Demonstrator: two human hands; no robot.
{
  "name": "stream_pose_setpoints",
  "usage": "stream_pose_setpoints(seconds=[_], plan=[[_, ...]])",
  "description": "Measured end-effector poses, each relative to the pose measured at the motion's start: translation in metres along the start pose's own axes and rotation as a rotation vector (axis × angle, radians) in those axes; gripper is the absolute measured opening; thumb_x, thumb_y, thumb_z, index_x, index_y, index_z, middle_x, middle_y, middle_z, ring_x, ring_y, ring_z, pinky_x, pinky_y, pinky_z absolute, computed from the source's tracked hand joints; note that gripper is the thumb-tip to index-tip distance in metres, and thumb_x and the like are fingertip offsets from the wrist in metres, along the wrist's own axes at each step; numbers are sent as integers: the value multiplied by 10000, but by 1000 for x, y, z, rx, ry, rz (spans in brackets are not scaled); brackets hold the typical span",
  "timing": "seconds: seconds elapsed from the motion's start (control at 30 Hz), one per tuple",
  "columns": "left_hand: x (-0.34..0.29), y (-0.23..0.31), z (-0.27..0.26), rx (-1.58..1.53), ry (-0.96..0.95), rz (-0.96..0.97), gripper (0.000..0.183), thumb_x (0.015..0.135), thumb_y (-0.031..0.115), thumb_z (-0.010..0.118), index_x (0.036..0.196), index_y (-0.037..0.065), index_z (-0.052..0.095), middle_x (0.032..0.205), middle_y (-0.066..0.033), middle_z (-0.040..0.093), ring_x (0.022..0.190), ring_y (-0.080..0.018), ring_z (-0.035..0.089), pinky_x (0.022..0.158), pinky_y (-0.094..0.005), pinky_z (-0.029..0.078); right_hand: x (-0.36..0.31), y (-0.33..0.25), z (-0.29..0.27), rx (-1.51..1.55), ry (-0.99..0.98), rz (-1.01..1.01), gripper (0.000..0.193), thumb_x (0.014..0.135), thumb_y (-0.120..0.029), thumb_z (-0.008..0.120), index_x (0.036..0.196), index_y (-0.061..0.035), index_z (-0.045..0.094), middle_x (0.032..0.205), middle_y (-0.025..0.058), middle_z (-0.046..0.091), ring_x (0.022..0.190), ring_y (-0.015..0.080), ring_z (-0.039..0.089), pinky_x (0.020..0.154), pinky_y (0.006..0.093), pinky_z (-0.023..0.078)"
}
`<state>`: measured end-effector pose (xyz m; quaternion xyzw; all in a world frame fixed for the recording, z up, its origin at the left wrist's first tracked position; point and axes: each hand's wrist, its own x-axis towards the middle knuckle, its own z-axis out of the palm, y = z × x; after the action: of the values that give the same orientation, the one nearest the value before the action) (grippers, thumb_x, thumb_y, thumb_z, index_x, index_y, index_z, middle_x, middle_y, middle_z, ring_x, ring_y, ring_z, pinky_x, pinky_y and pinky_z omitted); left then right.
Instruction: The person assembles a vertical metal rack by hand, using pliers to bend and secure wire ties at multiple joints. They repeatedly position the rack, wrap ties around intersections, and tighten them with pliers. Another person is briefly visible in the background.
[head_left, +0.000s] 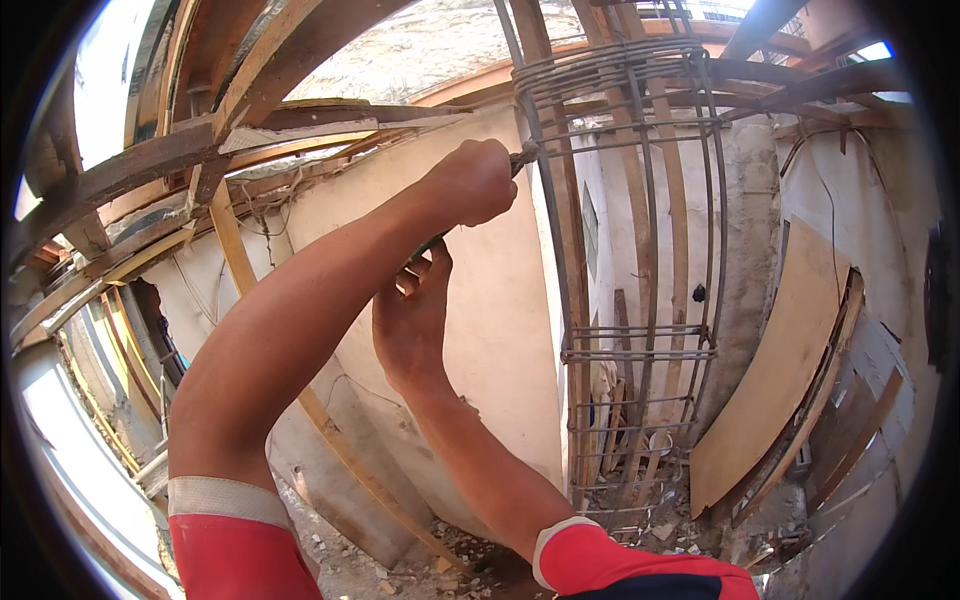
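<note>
My left hand (pixel 478 182) is raised and closed around a tool whose dark metal head (pixel 524 157) pokes out past the knuckles. That head meets the left upright bar of a steel rebar cage (pixel 648 215), just below a bunch of stacked stirrups (pixel 615 70). Lower down and behind my left forearm, my right hand (pixel 412 315) has its fingers curled at a green handle (pixel 430 243), which seems to belong to the same tool. Most of the tool is hidden by my left hand and forearm, so its exact kind does not show.
Wooden beams (pixel 300 60) and boards cross overhead at the left. A pale wall (pixel 470 340) stands behind the arms. Upright timbers run behind the cage. At the right lean a curved plywood sheet (pixel 770 380) and loose boards. Rubble (pixel 400 570) covers the floor below.
</note>
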<state>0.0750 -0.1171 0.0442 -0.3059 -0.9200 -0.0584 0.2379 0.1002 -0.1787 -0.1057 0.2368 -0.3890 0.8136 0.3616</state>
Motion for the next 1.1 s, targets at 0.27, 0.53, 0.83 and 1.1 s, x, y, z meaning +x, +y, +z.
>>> stream_pose_setpoints(seconds=[0.27,0.53,0.83,1.1], plan=[[1,1,32,250,357,152,430,942,375,699,912,-51,649,903,-237,722,837,-358,736,734,-454,588,44,13,14,1086,10,290,141,1080,-270,545,1048,-134,520,812,-63,459,674,85,439,607,262,395],[-14,3,-7,-945,-492,-75,501,940,366,724,1122,-82,592,1019,-215,719,830,-253,751,753,-370,628,33,-21,-48,1622,-682,487,297,1105,-389,499,995,-124,574,676,-60,369,536,58,328,501,229,340],[-5,15,49,-125,213,-55,448,1032,299,457,996,-124,602,920,-290,713,812,-422,736,715,-465,603,12,-12,-53,398,192,252,462,1108,-513,408,909,-112,521,826,-13,497,575,98,408,564,265,404],[-17,2,8,-969,-151,-116,527,980,524,629,1063,3,611,832,-124,704,798,-239,732,761,-363,594,9,-36,-44,1127,-64,383,545,1100,-556,386,1044,-50,581,688,-31,428,570,54,377,509,217,315]])
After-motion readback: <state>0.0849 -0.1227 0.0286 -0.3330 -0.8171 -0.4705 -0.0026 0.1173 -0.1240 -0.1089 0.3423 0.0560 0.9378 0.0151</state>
